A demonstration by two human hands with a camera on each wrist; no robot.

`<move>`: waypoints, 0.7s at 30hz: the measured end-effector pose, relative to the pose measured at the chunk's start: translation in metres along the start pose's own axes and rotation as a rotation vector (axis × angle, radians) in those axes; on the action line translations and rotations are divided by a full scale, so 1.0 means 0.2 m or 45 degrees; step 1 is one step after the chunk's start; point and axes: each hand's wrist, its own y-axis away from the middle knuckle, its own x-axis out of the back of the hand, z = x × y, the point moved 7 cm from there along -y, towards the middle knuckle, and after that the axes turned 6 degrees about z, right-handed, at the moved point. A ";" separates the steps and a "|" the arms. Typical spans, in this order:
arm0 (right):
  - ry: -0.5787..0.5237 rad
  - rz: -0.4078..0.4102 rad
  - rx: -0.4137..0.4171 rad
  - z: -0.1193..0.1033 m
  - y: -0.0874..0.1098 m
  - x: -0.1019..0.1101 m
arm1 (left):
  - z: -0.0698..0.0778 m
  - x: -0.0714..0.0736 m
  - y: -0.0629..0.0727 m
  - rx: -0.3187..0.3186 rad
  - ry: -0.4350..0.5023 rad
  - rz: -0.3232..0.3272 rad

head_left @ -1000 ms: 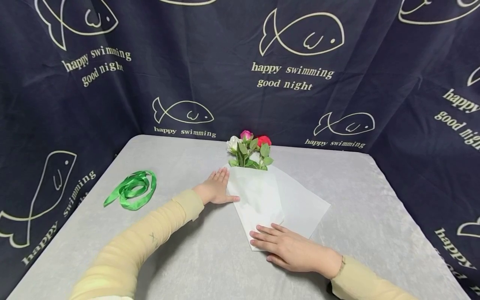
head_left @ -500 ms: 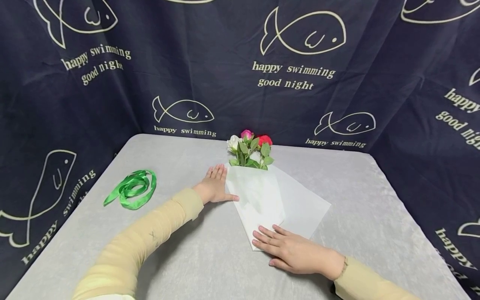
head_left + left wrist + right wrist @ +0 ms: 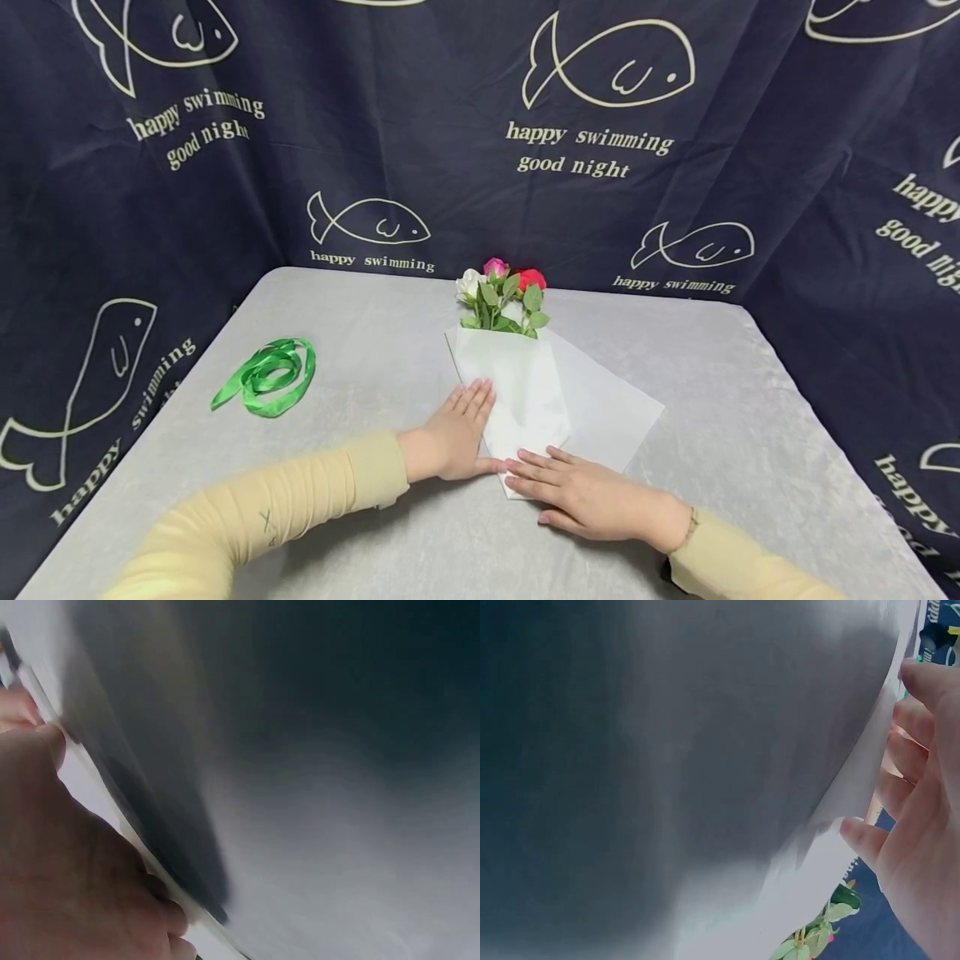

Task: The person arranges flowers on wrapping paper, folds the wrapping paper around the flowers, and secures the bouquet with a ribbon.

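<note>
White wrapping paper (image 3: pixel 517 375) lies folded over the stems of artificial roses in the middle of the table. A white rose (image 3: pixel 470 286), a pink rose (image 3: pixel 496 267) and a red rose (image 3: pixel 532 281) stick out at its far end among green leaves. My left hand (image 3: pixel 459 433) rests flat along the paper's left folded edge, fingers straight and thumb reaching toward the right fingertips. Across the narrow near end my right hand (image 3: pixel 588 492) presses with spread, straight fingers. In the right wrist view, leaves (image 3: pixel 810 937) show past the paper's edge.
A coiled green ribbon (image 3: pixel 268 377) lies on the left of the grey cloth-covered table (image 3: pixel 360 333). An unfolded flap of paper (image 3: pixel 603 400) spreads to the right. A dark blue curtain (image 3: pixel 465 133) with fish prints hangs behind and at both sides.
My left hand has slid down the paper's left edge toward me, from near the flowers to beside the right hand. The right hand has stayed almost in place.
</note>
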 end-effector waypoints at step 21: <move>0.079 -0.011 -0.001 -0.02 0.00 -0.02 | -0.30 -0.09 -0.19 0.273 0.078 -0.095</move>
